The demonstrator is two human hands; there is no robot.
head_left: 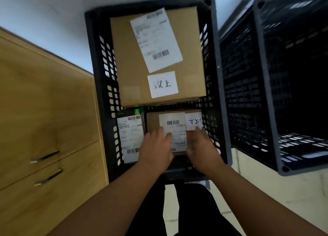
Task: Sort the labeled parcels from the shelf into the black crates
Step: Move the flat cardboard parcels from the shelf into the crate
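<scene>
Pale floor [257,191] underfoot, with both hands reaching into a black crate [98,93] of labelled parcels.

At the crate's near end, the left hand [156,147] and right hand [200,147] lie on a small parcel [174,124] with fingers stretched over its top; blur hides whether either hand is grasping it. A flat parcel [131,138] with a white label lies just beside it on the left. Farther in, a large box [159,58] fills the far end. A second crate [266,76] stands to the right and a wooden cabinet [44,111] to the left.
</scene>
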